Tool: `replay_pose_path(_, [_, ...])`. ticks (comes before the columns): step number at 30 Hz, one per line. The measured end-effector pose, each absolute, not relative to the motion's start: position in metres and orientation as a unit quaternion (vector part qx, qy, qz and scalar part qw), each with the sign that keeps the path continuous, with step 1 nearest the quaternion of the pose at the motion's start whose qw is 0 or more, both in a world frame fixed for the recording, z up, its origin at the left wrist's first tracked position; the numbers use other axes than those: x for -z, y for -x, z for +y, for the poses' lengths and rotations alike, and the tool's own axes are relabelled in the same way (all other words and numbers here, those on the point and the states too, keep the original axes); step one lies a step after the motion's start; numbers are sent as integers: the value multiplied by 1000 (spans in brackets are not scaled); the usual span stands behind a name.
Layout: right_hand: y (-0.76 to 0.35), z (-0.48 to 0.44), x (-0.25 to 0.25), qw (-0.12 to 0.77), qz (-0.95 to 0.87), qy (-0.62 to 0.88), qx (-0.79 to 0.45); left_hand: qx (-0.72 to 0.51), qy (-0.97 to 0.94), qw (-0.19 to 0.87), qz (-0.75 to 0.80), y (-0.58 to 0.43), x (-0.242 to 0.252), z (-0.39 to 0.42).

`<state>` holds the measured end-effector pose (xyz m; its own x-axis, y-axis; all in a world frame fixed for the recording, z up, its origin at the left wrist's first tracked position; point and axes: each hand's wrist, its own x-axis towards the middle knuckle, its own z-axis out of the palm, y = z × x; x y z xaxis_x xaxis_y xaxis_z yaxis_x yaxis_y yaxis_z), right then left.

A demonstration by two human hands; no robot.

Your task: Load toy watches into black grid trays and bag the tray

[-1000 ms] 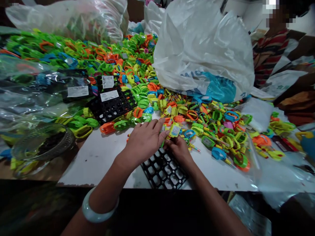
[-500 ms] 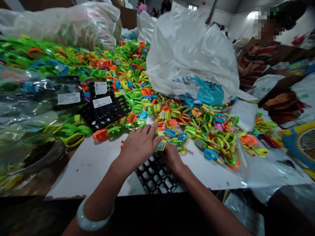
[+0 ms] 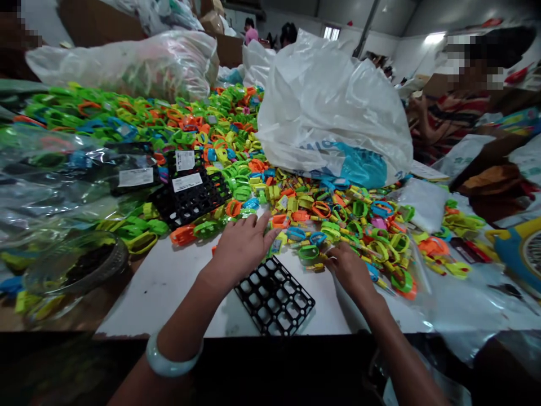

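Note:
My left hand [image 3: 240, 245] lies with its fingers stretched out over the far left corner of a black grid tray [image 3: 274, 293]. By its thumb is a yellow-green plastic piece [image 3: 276, 246], partly hidden. My right hand [image 3: 350, 269] reaches to the near edge of a heap of small colourful plastic pieces [image 3: 359, 210]. Its thumb and fingers are drawn together beside a green ring-shaped piece [image 3: 309, 252] and thin yellow sticks [image 3: 315, 268]; what they pinch, if anything, cannot be made out. The tray rests on a white board [image 3: 169, 293].
A large white plastic bag [image 3: 329, 101] stands behind the heap. Labelled black grids [image 3: 190, 197] lie on the left among green and orange pieces. A clear bowl [image 3: 76, 262] of dark bits sits at the left edge. A person in a striped top [image 3: 448, 115] is at the right.
My right hand has moved right, away from my left hand and the tray, to the small pieces. More of the tray now shows. My left hand stays near the tray's far corner.

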<state>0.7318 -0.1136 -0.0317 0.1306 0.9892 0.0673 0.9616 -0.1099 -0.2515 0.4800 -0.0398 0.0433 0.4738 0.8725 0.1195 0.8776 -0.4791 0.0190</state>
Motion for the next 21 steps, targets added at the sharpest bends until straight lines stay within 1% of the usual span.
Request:
replay_pose_path(1, [-735, -114, 33, 129, -657, 740, -67, 58, 856, 20, -514, -480, -43, -39])
replay_pose_path(2, [-735, -114, 34, 159, -650, 739, -78, 61, 855, 17, -515, -479, -43, -38])
replay_pose_path(5, [-722, -117, 33, 291, -604, 727, -147, 72, 866, 9, -494, -473, -45, -39])
replay_pose_path(7, [-704, -121, 30, 377, -563, 689, -256, 72, 880, -3, -470, -467, -46, -42])
replay_pose_path(9, [-680, -127, 28, 424, -516, 630, -396, 72, 888, -11, -455, -462, -45, -43])
replay_pose_path(11, [-650, -133, 30, 427, -479, 572, -512, 74, 891, -12, -449, -461, -43, -45])
replay_pose_path(12, [-635, -135, 33, 421, -469, 548, -550, 75, 890, -10, -450, -461, -42, -45])
replay_pose_path(14, [-608, -138, 40, 406, -464, 521, -591, 77, 887, -8, -456, -462, -41, -45])
replay_pose_path(17, [-580, -134, 38, 363, -508, 525, -578, 84, 881, -8, -465, -462, -46, -48])
replay_pose_path(19, [-573, -126, 21, 347, -563, 524, -537, 85, 877, -14, -473, -460, -51, -52])
replay_pose_path(21, [-572, -118, -4, 362, -614, 503, -488, 77, 868, -33, -489, -457, -50, -52])
